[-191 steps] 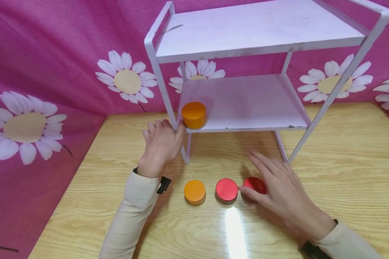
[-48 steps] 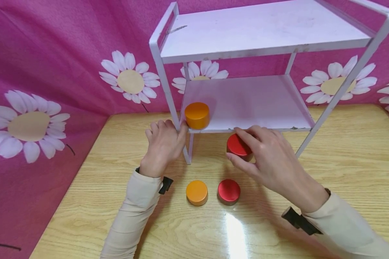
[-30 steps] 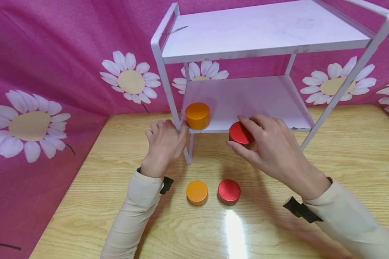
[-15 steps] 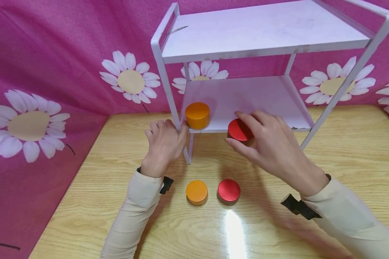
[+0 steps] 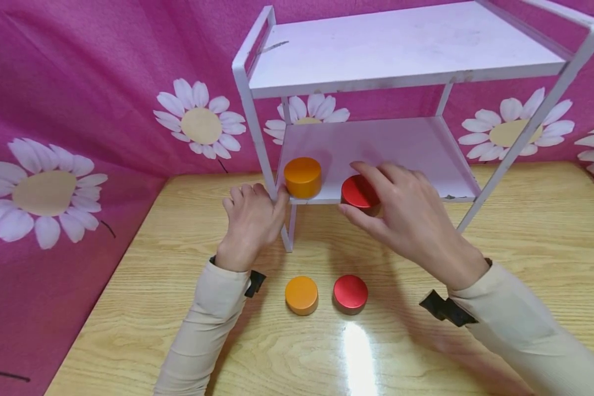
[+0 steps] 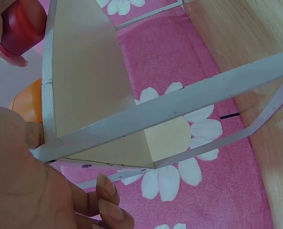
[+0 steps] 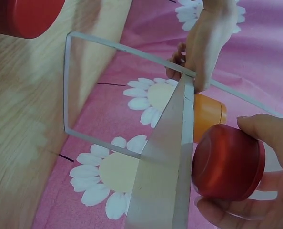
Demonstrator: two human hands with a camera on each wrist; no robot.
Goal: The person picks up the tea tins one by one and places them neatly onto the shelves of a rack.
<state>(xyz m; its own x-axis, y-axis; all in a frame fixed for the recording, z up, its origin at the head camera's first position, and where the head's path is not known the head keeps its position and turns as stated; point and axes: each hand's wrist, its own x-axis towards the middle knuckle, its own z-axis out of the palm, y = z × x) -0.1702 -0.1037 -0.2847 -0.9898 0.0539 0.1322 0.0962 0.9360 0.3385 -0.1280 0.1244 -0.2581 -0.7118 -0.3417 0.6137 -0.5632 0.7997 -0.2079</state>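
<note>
In the head view my right hand (image 5: 411,214) grips a small round red tin (image 5: 359,192) between thumb and fingers, at the front edge of the shelf rack's middle board (image 5: 386,148). The right wrist view has this red tin (image 7: 227,162) close against the board's edge; whether it touches cannot be told. An orange tin (image 5: 303,179) stands upright at the board's left front corner. Beside it, my left hand (image 5: 251,223) holds the rack's left front post, its thumb at the board's corner and its other fingers outside. On the table, an orange tin (image 5: 301,295) and a red tin (image 5: 350,294) stand apart.
The white metal rack (image 5: 406,52) has a top board over the middle one, with slim posts at its corners. It stands on a wood-grain table (image 5: 178,341). Behind hangs a pink cloth (image 5: 109,66) with white flowers.
My right hand has lifted the red tin from the table up to the middle board's front edge. Over the last half second it moves slightly left and up. My left hand stays put.
</note>
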